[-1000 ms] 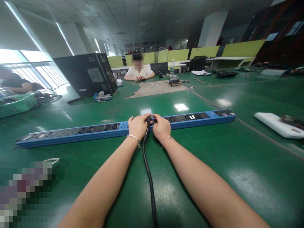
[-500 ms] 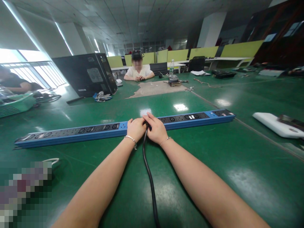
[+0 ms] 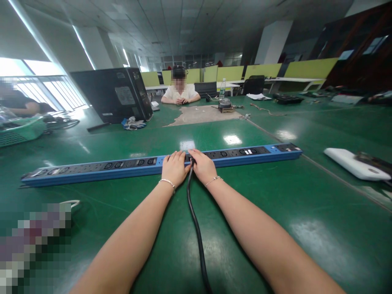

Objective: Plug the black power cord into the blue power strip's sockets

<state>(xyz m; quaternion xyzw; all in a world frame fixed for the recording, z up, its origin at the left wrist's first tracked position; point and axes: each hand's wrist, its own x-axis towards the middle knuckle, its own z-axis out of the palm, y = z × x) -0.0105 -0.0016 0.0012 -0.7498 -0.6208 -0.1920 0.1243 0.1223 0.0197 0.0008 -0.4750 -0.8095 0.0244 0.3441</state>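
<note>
A long blue power strip (image 3: 92,176) with black sockets lies across the table in front of me. My left hand (image 3: 174,169) rests over its middle, fingers curled over the top and the thumb on the near side. Close beside it on the right, my right hand (image 3: 203,166) is closed around the end of a thick black power cord (image 3: 198,237) at the strip's sockets. The plug end is mostly hidden by my fingers. From there the cord runs down towards me between my forearms.
A black computer case (image 3: 113,96) and gloves (image 3: 133,123) are at the back left, near a green basket (image 3: 23,131). A white device (image 3: 352,164) lies at the right. Another person (image 3: 180,94) sits across the green table (image 3: 260,196). A blurred-out object (image 3: 33,241) lies front left.
My left hand has shifted slightly left, away from the cord's end, and its fingers now lie over the strip. My right hand stays at the cord, its fingers drawn in a little.
</note>
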